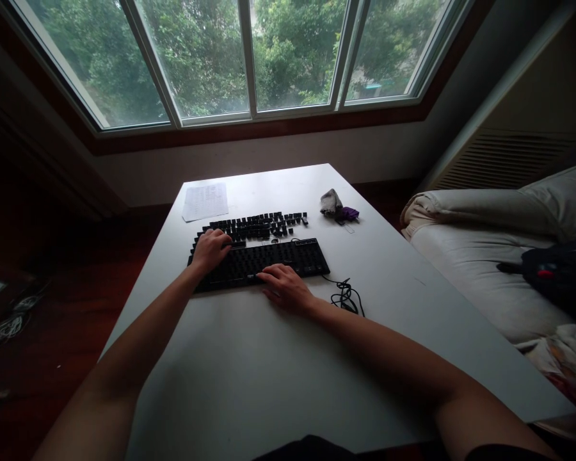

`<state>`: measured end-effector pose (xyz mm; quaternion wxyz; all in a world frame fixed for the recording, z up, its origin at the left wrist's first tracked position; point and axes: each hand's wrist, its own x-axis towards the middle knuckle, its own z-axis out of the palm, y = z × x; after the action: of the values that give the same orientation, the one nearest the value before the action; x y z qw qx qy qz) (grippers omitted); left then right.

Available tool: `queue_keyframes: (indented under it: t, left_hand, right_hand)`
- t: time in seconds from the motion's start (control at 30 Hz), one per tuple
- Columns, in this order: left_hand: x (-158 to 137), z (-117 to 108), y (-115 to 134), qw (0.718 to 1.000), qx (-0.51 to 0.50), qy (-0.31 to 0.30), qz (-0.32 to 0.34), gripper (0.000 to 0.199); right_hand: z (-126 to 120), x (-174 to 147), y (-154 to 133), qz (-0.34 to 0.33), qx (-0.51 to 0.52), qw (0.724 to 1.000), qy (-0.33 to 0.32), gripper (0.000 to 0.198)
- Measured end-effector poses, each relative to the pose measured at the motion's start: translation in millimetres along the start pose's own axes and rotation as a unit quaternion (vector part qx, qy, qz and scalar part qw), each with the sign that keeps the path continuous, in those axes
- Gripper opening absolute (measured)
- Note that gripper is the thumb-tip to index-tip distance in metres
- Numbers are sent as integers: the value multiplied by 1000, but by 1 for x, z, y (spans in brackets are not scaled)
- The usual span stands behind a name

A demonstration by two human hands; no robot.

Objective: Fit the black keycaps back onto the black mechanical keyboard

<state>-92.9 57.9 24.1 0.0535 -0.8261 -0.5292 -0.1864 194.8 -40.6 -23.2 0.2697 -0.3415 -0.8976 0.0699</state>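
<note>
A black keyboard (249,264) lies at an angle across the white table, and many of its key details are lost in the dark. My left hand (212,250) is over its far left part, among loose black keycaps, with fingers curled together. A long black keycap (239,244) lies right by those fingertips; what they pinch, if anything, is hidden. My right hand (286,288) rests at the keyboard's near edge, fingers stretched onto it and thumb apart on the table side. Behind the keyboard, rows of loose black keycaps (254,224) are spread out.
A printed sheet (205,201) lies at the table's far left. A grey cloth (331,203) and a purple bundle (349,214) sit at the far right. A black cable (346,296) coils right of the keyboard. A pale sofa (480,256) stands beside the white table (269,371).
</note>
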Motion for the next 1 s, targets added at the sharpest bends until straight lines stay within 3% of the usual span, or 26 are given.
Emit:
queue_keyframes:
  t: [0.17,0.47,0.77,1.0]
  left_hand:
    - [19,1,-28,992,37,-94,77,17]
    - [35,3,-33,981,58,-142,117,11]
    - [37,0,-34,977,72,-154,131,14]
    - [24,-21,-25,988,34,-108,107,26]
  right_hand:
    - [0,-1,2,-4,0,1000,0,44]
    - [-2,-1,3,-3,7,1000,-4,44]
    - [-2,-2,3,-4,5,1000,-3,44]
    - [0,-2,5,-2,5,1000,0,45]
